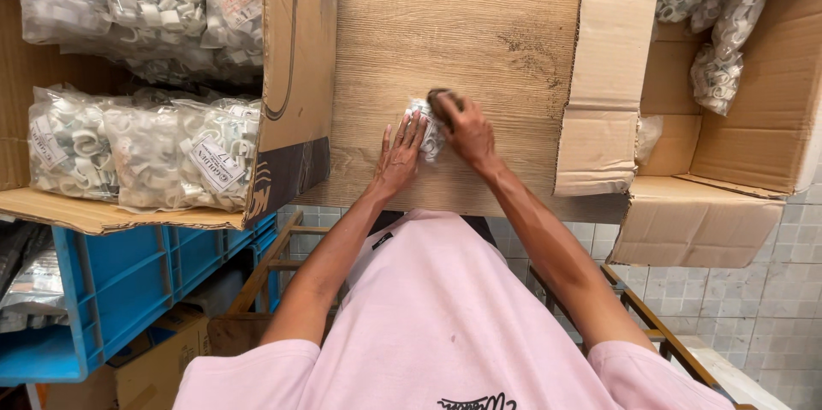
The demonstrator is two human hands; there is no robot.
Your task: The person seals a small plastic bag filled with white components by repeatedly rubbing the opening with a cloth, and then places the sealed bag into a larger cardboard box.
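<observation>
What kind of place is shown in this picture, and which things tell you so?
Probably a small packing or stockroom area. Cardboard boxes hold many clear bags of white plastic fittings; the left hand and right hand press a small bag on a wooden board; a blue crate sits below.

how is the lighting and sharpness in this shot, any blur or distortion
Head view: soft, even light with faint shadows on the wooden table; mild glare on the bagged white fittings at left; the right hand and the small bag under it look slightly blurred; the left hand is sharper; wide-angle bending shows at the edges.
</observation>
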